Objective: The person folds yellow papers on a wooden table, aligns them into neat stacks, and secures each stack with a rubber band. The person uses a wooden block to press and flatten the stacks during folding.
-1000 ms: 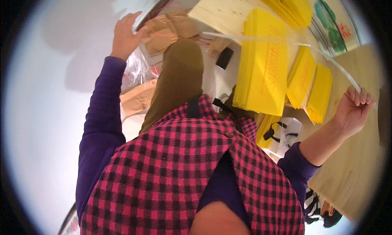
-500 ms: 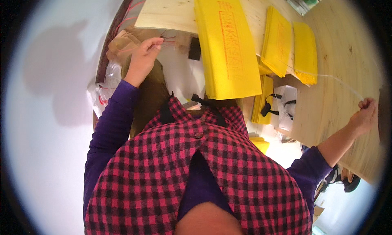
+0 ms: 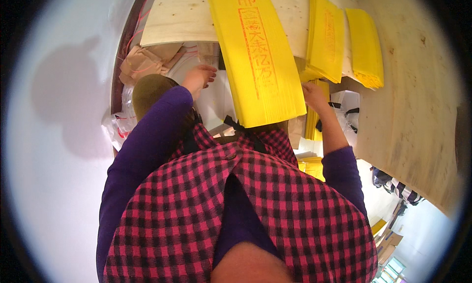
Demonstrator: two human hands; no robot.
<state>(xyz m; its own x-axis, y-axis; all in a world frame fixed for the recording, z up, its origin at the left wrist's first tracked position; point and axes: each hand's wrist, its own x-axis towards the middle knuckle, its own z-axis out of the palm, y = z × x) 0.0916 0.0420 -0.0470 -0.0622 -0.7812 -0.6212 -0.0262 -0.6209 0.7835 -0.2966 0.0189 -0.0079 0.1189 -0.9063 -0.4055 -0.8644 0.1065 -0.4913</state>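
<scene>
A thick stack of yellow paper sheets with red printing lies over the near edge of the wooden tabletop, its lower end sticking out towards me. My left hand is just left of the stack, fingers bent together; whatever they pinch is too small to make out. At the stack's right edge is my right hand, with fingers curled and their tips partly hidden. No string can be made out between the hands.
Two more yellow paper stacks lie to the right on the pale wooden tabletop. Crumpled brown paper and a clear plastic bag are at the left by the wall. Further yellow sheets sit below the table.
My right hand has come in from the far right, where it held out a thin white string, to the stack's right edge. My left hand has moved right and slightly down, nearer the stack.
</scene>
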